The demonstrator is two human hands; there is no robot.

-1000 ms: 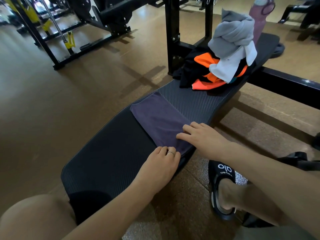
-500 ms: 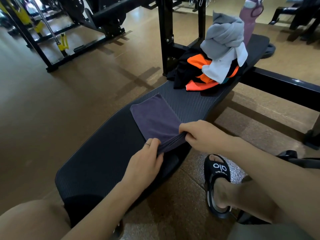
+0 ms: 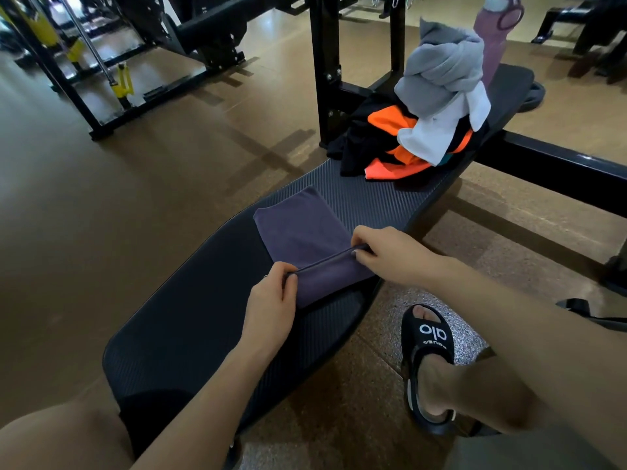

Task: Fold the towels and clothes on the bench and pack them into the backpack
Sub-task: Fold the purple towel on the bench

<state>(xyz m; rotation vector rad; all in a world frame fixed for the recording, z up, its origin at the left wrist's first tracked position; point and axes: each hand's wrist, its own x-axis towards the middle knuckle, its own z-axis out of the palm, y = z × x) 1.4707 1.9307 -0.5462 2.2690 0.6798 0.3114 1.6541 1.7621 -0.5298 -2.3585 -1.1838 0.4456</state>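
The bottle (image 3: 493,45) is cut off at the top edge, its base hidden behind the clothes pile (image 3: 427,106).

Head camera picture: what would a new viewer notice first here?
First, the two hands at the centre: the left hand and the right hand each pinch one end of the near edge of a purple towel, lifting it off the black bench. Next, the unfolded pile of clothes, grey, white, orange and black, at the bench's far end.
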